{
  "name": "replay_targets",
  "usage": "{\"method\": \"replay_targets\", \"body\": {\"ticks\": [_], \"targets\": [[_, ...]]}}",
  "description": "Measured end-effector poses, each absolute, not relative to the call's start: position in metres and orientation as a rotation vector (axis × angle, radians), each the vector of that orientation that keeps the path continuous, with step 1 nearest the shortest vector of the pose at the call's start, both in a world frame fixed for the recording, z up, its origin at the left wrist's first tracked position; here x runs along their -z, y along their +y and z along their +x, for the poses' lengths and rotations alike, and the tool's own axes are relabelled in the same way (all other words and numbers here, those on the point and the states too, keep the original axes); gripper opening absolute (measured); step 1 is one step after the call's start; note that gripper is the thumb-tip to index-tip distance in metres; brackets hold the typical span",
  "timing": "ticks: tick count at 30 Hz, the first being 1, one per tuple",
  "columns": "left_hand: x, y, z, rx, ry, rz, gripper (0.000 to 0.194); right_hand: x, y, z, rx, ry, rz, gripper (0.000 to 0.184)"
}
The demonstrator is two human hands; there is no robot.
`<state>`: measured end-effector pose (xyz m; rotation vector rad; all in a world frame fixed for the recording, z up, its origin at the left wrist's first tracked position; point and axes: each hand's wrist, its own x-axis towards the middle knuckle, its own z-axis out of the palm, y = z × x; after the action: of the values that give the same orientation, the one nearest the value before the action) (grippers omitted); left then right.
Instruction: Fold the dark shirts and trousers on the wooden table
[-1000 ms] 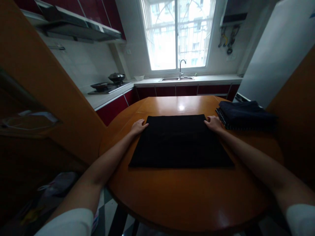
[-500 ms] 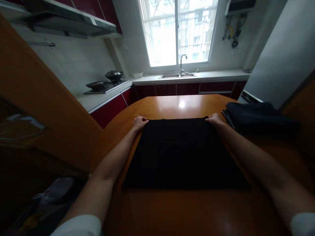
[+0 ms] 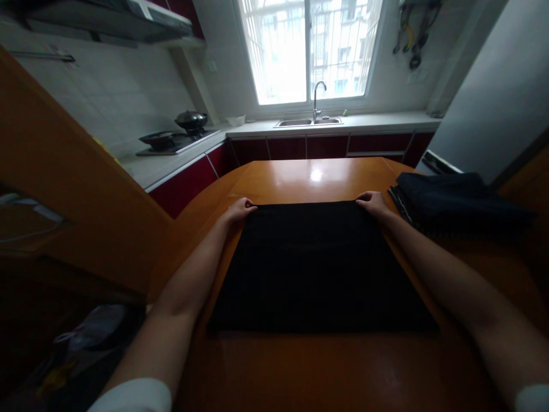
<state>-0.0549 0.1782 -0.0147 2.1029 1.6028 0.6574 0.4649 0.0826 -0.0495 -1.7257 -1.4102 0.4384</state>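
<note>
On the brown wooden desk [image 3: 309, 174], a black cloth [image 3: 321, 269] lies spread in front of the person, with its far edge almost straight. The left hand [image 3: 241, 210] keeps its grip closed, thumb against fingers, on the far left corner of this cloth, and the right hand [image 3: 373, 204] pinches the far right corner with an equally narrow grip. Beside the right forearm [image 3: 433, 254] rests 1 folded dark blue pile [image 3: 454, 197].
</note>
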Motion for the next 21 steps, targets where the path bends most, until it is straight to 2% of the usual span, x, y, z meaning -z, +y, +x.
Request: {"method": "replay_targets", "body": {"ticks": [8,13,21], "targets": [[0.017,0.163,-0.051,-0.785,1.633,2.129,0.022,0.050,0.079,0.465,-0.425,-1.337,-1.673,0.013],[0.015,0.149,-0.049,-0.926,1.616,2.162,0.033,0.042,0.065,0.460,-0.420,-1.294,-1.637,0.013],[-0.011,0.107,-0.046,-1.217,1.621,2.208,0.026,0.028,0.022,0.452,-0.348,-1.255,-1.529,0.021]]}}
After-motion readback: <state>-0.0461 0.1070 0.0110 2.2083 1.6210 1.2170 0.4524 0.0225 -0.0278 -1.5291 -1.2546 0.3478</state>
